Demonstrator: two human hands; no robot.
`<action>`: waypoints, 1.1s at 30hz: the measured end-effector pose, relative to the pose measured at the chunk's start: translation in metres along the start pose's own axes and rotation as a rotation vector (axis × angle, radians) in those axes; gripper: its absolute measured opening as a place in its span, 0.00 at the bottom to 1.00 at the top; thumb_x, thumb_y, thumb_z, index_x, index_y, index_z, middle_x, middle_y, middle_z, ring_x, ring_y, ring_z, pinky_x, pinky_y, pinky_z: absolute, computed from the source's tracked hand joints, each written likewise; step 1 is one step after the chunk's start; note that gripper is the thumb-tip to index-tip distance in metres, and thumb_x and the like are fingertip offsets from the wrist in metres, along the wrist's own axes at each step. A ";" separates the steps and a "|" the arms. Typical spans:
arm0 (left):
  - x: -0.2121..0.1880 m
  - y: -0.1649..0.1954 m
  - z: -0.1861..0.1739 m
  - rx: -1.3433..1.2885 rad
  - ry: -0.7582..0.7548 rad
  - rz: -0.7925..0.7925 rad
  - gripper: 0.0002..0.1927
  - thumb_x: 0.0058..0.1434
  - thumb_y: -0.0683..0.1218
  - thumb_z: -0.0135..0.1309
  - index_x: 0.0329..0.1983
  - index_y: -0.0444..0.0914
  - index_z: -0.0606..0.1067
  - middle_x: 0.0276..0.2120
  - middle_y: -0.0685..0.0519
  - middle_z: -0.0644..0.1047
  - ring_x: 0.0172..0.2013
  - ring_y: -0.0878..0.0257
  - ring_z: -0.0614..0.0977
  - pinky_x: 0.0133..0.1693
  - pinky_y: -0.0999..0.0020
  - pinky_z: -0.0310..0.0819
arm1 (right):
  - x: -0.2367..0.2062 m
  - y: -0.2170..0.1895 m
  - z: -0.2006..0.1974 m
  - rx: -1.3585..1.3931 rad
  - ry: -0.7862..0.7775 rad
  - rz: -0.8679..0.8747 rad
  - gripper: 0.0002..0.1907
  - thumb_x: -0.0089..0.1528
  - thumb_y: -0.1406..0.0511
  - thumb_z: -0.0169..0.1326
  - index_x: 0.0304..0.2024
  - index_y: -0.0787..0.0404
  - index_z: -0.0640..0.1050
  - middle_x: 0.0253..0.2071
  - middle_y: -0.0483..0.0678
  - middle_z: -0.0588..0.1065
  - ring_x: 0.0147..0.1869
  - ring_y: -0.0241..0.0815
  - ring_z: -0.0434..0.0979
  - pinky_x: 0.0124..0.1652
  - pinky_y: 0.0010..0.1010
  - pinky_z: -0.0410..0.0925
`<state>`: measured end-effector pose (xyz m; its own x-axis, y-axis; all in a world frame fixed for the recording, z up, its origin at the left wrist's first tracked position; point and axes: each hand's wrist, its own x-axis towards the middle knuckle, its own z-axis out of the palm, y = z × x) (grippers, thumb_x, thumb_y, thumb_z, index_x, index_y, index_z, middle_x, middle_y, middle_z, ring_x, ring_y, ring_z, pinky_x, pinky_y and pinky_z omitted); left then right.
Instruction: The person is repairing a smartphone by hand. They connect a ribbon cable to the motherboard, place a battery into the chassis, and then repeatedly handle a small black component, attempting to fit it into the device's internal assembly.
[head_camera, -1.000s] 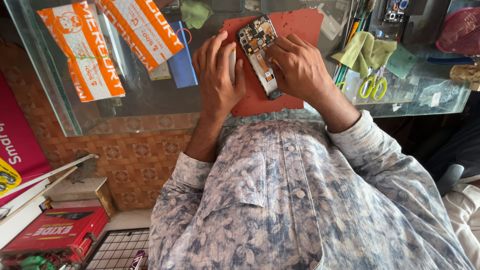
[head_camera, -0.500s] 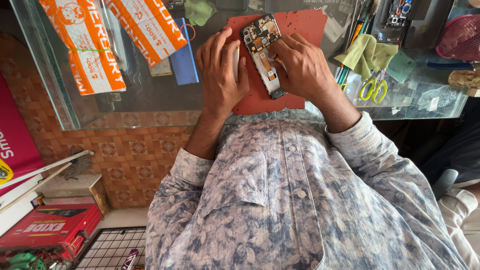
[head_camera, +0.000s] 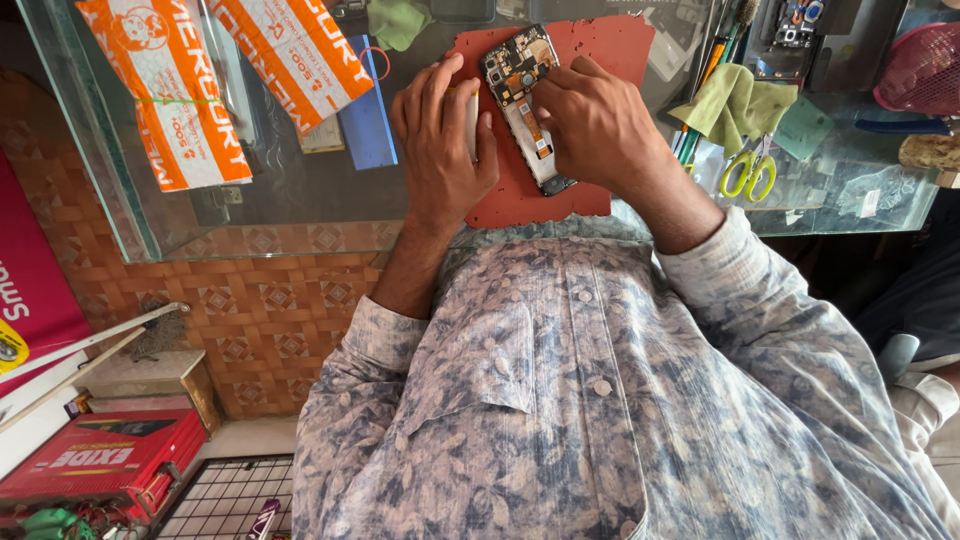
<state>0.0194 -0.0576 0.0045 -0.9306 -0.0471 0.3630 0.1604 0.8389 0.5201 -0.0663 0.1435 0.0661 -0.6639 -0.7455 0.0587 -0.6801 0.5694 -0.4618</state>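
The opened phone (head_camera: 525, 105) lies on the red mat (head_camera: 610, 50) on the glass bench (head_camera: 300, 200); left hand (head_camera: 440, 135) fingers should press flat beside it while right hand (head_camera: 595, 125) fingers, curled together, work gently on its board.

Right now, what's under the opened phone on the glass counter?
The opened phone lies on a red mat, which rests on the glass counter. The left hand and right hand cover the mat's middle, so anything beneath them is hidden.
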 end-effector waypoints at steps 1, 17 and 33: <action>0.001 0.001 0.001 0.000 0.001 -0.001 0.18 0.68 0.43 0.56 0.59 0.35 0.72 0.67 0.46 0.67 0.68 0.48 0.68 0.69 0.44 0.54 | -0.004 0.003 -0.005 0.057 0.019 -0.019 0.07 0.56 0.75 0.58 0.35 0.61 0.75 0.36 0.47 0.76 0.43 0.52 0.75 0.39 0.42 0.70; 0.008 0.021 -0.002 0.082 -0.102 0.103 0.20 0.75 0.56 0.52 0.62 0.41 0.75 0.67 0.44 0.67 0.67 0.47 0.67 0.67 0.41 0.52 | -0.016 0.005 -0.009 0.077 0.094 -0.030 0.06 0.61 0.74 0.60 0.40 0.64 0.79 0.41 0.48 0.75 0.47 0.51 0.74 0.43 0.40 0.71; 0.009 0.022 -0.024 0.166 -0.155 -0.044 0.33 0.60 0.50 0.64 0.66 0.34 0.67 0.60 0.45 0.66 0.62 0.46 0.67 0.62 0.43 0.55 | -0.040 0.018 -0.010 0.516 0.283 0.134 0.10 0.68 0.79 0.44 0.51 0.70 0.70 0.40 0.54 0.77 0.44 0.45 0.82 0.43 0.35 0.73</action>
<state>0.0227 -0.0523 0.0381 -0.9769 -0.0127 0.2134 0.0740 0.9164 0.3934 -0.0549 0.1865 0.0643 -0.8388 -0.5170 0.1708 -0.3930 0.3577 -0.8471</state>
